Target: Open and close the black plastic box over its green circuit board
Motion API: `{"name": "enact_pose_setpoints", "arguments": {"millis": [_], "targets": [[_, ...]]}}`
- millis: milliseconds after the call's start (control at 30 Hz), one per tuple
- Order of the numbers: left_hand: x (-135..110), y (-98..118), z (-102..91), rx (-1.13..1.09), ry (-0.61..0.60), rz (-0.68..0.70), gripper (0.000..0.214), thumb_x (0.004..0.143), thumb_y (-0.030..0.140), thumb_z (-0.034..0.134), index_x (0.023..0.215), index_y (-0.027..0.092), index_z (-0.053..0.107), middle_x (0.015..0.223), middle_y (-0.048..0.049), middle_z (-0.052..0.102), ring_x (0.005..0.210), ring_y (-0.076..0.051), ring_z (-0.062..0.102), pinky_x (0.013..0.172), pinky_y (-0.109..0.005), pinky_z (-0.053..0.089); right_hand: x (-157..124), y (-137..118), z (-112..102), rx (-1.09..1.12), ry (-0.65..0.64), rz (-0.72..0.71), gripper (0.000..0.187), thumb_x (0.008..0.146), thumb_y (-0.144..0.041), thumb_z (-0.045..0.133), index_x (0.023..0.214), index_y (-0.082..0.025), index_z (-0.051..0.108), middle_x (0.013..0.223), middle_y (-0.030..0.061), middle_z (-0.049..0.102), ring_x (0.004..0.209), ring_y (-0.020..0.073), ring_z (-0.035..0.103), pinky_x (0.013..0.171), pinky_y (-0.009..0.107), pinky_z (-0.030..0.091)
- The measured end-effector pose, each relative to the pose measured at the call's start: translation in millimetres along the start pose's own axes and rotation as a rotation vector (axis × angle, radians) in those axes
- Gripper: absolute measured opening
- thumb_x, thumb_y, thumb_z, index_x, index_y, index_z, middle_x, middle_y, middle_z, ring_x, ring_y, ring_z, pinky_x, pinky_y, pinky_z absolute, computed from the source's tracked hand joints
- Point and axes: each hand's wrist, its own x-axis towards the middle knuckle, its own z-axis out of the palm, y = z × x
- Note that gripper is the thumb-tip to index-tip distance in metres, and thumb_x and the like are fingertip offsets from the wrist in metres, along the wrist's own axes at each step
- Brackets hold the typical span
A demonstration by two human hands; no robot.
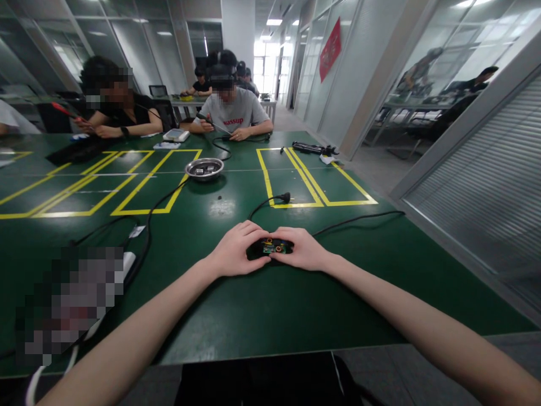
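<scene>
We see both hands on one small black case [253, 248] at mid-table, straight ahead, near side. Left hand [236, 248] is clamped on its left end, thumb along the near edge; right hand [305, 249] is clamped on its right end the same way. Thumbs nearly meet. Case is open on top: we see a green board [269, 248] with coils between the hands. Lower parts hidden by fingers, can't tell.

Beyond the hands, a black plug [285, 197] lies by the yellow tape [296, 206], its cord reaching back behind the left hand. Another cord [359, 222] runs right. Farther left, a steel bowl [205, 178] holds metal parts [206, 170]. Tripod [310, 148] lies far right on the green table [236, 332]. Across, a co-worker [236, 104] in grey sits holding a tool.
</scene>
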Motion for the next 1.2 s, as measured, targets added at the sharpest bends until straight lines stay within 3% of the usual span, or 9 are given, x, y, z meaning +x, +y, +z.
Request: {"name": "enact_pose_setpoints", "arguments": {"millis": [233, 533, 767, 1067, 1200], "targets": [[0.9, -0.4, 0.7, 0.016, -0.115, -0.099, 0.035, 0.073, 0.029, 0.066, 0.106, 0.021, 0.056, 0.108, -0.0088, 0.064, 0.103, -0.028, 0.06, 0.096, -0.045, 0.05, -2.5, 2.8, -9.7, -0.041, 0.018, -0.07, 0.032, 0.088, -0.033, 0.072, 0.117, -0.02, 0.071, 0.106, 0.0081, 0.078, 0.092, 0.0226, 0.075, 0.084, 0.034, 0.058], [-0.8, -4.6, -6.3, 0.026, -0.194, -0.083, 0.058, 0.071, 0.044, 0.078, 0.118, 0.019, 0.057, 0.119, -0.0119, 0.065, 0.109, -0.031, 0.06, 0.099, -0.046, 0.049, -3.6, 16.1, -24.1, -0.122, 0.071, -0.107, 0.033, 0.088, -0.047, 0.074, 0.11, -0.021, 0.074, 0.105, 0.0093, 0.076, 0.091, 0.0225, 0.074, 0.078, 0.033, 0.059], [-0.4, -7.7, -6.7, 0.098, -0.173, -0.092, 0.075, 0.072, 0.062, 0.08, 0.127, 0.018, 0.057, 0.122, -0.0144, 0.065, 0.112, -0.033, 0.061, 0.101, -0.047, 0.048, -5.3, 26.9, -31.6, -0.169, 0.057, -0.081, 0.032, 0.091, -0.05, 0.071, 0.099, -0.02, 0.076, 0.085, 0.0065, 0.076, 0.074, 0.0194, 0.071, 0.068, 0.029, 0.054], [0.2, -7.1, -1.1, 0.184, -0.16, -0.151, 0.051, 0.082, 0.05, 0.074, 0.121, 0.02, 0.062, 0.121, -0.0116, 0.069, 0.115, -0.031, 0.061, 0.102, -0.045, 0.046, -4.2, 26.1, -24.0, -0.105, -0.066, -0.107, 0.017, 0.092, -0.028, 0.063, 0.098, -0.019, 0.076, 0.082, 0.0052, 0.073, 0.069, 0.0168, 0.067, 0.065, 0.028, 0.051], [-0.6, -8.0, -0.7, 0.141, -0.145, -0.15, 0.048, 0.082, 0.047, 0.074, 0.121, 0.022, 0.062, 0.125, -0.0096, 0.07, 0.119, -0.03, 0.062, 0.103, -0.045, 0.045, -4.0, 27.0, -21.5, -0.105, -0.075, -0.118, 0.017, 0.095, -0.028, 0.063, 0.096, -0.019, 0.077, 0.079, 0.0049, 0.071, 0.067, 0.0166, 0.066, 0.063, 0.028, 0.05]]}}
